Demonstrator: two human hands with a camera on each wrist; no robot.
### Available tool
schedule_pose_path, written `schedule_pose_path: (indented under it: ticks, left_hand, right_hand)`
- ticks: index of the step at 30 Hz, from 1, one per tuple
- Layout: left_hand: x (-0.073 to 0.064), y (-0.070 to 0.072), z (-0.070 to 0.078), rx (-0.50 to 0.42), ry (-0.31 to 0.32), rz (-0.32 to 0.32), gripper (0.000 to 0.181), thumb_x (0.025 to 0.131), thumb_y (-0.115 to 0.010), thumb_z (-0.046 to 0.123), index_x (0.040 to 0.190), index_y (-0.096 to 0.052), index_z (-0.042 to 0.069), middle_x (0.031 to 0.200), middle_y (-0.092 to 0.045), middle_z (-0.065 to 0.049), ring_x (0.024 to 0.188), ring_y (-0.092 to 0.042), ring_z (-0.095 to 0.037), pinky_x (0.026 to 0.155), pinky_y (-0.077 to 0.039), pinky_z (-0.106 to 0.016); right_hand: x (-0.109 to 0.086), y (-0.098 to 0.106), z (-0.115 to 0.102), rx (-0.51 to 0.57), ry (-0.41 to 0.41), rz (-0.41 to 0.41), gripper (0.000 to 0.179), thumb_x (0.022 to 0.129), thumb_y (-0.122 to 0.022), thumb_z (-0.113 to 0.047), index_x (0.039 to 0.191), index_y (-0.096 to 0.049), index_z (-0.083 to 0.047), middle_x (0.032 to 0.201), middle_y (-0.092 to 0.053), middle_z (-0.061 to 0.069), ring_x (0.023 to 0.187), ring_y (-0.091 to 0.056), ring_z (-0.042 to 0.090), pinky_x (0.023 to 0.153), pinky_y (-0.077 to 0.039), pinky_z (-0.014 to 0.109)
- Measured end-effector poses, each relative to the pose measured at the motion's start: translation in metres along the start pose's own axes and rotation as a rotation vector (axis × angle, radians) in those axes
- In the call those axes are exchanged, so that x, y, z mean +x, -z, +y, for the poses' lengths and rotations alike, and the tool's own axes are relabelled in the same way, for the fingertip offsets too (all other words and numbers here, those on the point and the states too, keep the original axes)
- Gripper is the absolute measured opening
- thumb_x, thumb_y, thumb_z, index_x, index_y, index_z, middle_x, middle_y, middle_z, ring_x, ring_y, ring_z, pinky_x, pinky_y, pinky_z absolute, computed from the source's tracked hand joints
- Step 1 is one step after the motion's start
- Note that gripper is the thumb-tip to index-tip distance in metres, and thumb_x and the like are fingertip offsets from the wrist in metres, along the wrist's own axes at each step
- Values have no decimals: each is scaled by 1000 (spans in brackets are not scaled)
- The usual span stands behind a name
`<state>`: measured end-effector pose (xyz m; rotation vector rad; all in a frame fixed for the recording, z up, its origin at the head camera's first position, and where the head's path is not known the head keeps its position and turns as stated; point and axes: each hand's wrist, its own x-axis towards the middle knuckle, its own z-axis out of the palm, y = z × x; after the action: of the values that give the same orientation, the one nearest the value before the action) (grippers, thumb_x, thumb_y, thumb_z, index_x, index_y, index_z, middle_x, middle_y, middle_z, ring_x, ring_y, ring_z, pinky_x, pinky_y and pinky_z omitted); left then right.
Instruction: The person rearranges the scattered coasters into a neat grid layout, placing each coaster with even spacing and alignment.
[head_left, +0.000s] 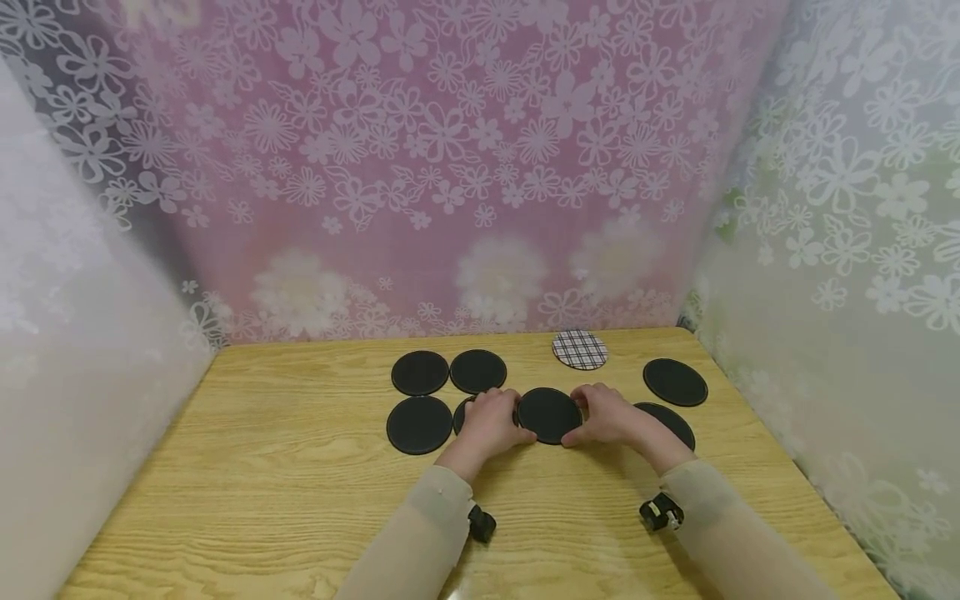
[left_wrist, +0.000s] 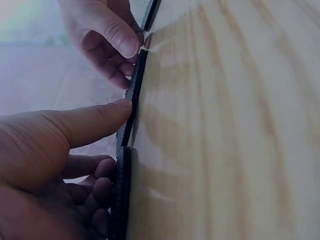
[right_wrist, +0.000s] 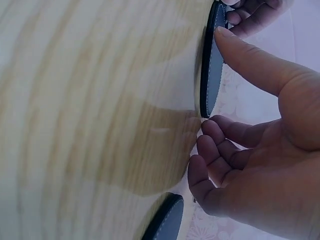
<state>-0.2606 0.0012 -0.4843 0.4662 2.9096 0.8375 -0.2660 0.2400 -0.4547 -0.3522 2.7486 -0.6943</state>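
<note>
A round black coaster [head_left: 550, 415] lies on the wooden table between both hands. My left hand [head_left: 491, 421] holds its left side, thumb at the near rim. On its right side my right hand [head_left: 603, 414] grips the edge between thumb and fingers; in the right wrist view the thumb [right_wrist: 250, 57] presses the stitched rim. Under the left hand sits another black coaster [head_left: 460, 414], mostly covered. It adjoins the held one, and in the left wrist view the curled fingers [left_wrist: 102, 192] are right beside its edge.
Three more black coasters lie left, two at the back [head_left: 420, 372] [head_left: 477, 371] and one in front [head_left: 419, 425]. A plaid coaster [head_left: 581, 349] rests near the back edge. Two black ones [head_left: 675, 382] [head_left: 670, 423] are at right, the nearer partly behind the right forearm. Floral curtains [head_left: 480, 167] surround the table.
</note>
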Motion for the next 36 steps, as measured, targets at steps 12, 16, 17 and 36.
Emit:
schedule_pose_path:
  ticks: [12, 16, 17, 36]
  left_hand:
    - [5, 20, 13, -70, -22, -8, 68, 100, -85, 40, 156, -61, 8, 132, -66, -11, 128, -61, -36, 115, -44, -61]
    - [16, 27, 22, 27, -9, 16, 70, 103, -81, 46, 160, -58, 13, 153, -59, -14, 144, -52, -39, 118, -39, -65]
    - [19, 28, 24, 49, -5, 21, 71, 103, -80, 47, 161, -57, 14, 157, -57, -14, 146, -51, -39, 118, -39, -65]
    - [70, 24, 42, 149, 60, 69, 67, 108, -72, 48, 165, -53, 18, 167, -48, -9, 152, -45, -32, 124, -34, -58]
  right_hand:
    - [6, 18, 10, -67, 36, 47, 97, 100, -84, -46, 161, -38, 15, 153, -46, 41, 144, -44, 61, 112, -43, 71]
    - [13, 26, 15, -88, 31, 74, 105, 102, -80, -49, 166, -27, 15, 164, -30, 47, 151, -30, 67, 117, -35, 76]
    - [15, 27, 17, -94, 29, 79, 107, 102, -79, -50, 167, -24, 15, 165, -27, 48, 152, -28, 67, 118, -34, 76]
    - [71, 43, 62, -76, 24, 145, 103, 102, -79, -48, 167, -28, 12, 164, -35, 42, 149, -38, 60, 119, -36, 73]
